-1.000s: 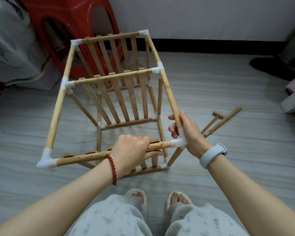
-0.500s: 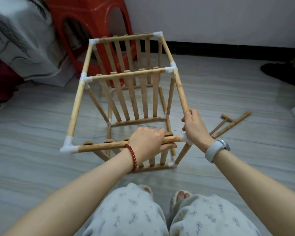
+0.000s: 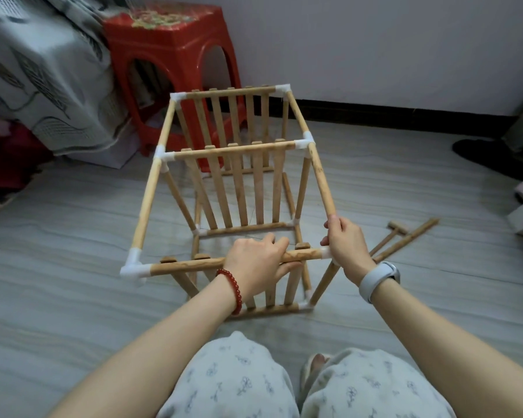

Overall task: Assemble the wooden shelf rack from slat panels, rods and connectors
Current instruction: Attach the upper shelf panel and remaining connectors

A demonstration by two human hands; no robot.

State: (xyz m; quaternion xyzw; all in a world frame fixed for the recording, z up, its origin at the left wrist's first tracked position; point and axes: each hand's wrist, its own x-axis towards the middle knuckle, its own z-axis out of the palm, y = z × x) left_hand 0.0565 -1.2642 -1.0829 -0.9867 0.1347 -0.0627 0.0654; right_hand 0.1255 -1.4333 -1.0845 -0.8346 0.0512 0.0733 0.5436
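I see the wooden rack [image 3: 239, 182] standing on the floor [image 3: 73, 236], pale rods joined by white corner connectors, with three slat panels. My left hand [image 3: 254, 267] grips the near top rod; my right hand [image 3: 344, 245] clamps the near right corner. Two loose rods [image 3: 402, 239] lie beside it.

No text – nothing legible anywhere.

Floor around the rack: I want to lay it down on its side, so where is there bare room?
Bare floor left of the rack, up to the bedcover. The right side has a loose rod and mallet. A stool crowds the back.
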